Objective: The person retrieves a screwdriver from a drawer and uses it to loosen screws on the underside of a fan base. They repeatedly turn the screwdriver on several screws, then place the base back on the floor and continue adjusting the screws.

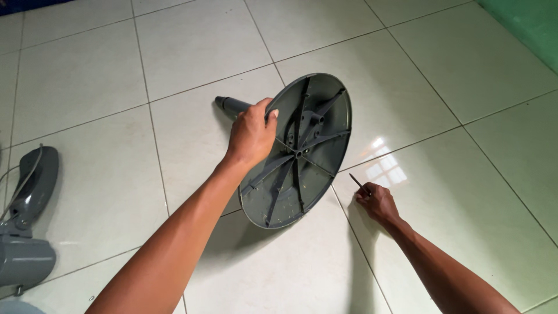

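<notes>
Nearest the camera, the right hand (378,202) pressed down on the tiled floor (476,174), its fingers pinched shut on a thin dark rod (360,185), perhaps a screwdriver or nail, whose tip slanted up and left toward the round grey base (317,168). That base stood tipped on its rim just left of the right hand, ribbed underside facing the camera. Farther on, the left hand (251,135) was closed over the base's upper left edge, holding it on edge. Beyond the left hand, the grey pole (231,105) ran from the base's far side up and left, low over the tiles. Off at the left edge lay a grey housing (26,232) with a cord.
</notes>
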